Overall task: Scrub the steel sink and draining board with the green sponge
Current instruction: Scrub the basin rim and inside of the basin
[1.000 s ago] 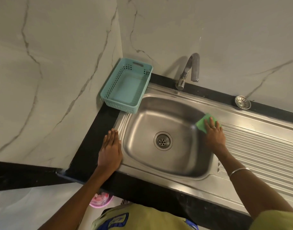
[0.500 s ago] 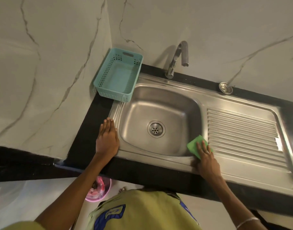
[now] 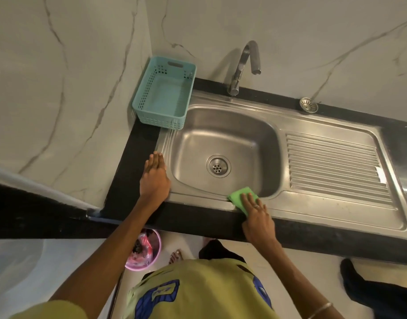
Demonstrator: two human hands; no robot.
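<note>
Head view, listed near to far. Floor below the worktop edge: pink bin (image 3: 144,252), contents unclear. My right hand (image 3: 255,217): fingers straight and flat, pressing the green sponge (image 3: 240,199) onto the front rim of the steel sink (image 3: 223,157), at the basin's near right corner; a ring shows on one finger. Sponge: bright green, flat, roughly rectangular, long axis slanting from the rim's far left toward the worktop's near right edge, near half covered by my fingers. My left hand (image 3: 154,178): flat, fingers together and pointing away from me, resting where the black worktop (image 3: 128,171) meets the sink's left rim, holding nothing. Basin: dull grey steel, round drain at centre. Draining board (image 3: 333,166): ribbed, right of the basin. Far left corner: teal basket (image 3: 165,93). Behind the basin: steel tap (image 3: 244,65). Far right: loose strainer (image 3: 308,105).
</note>
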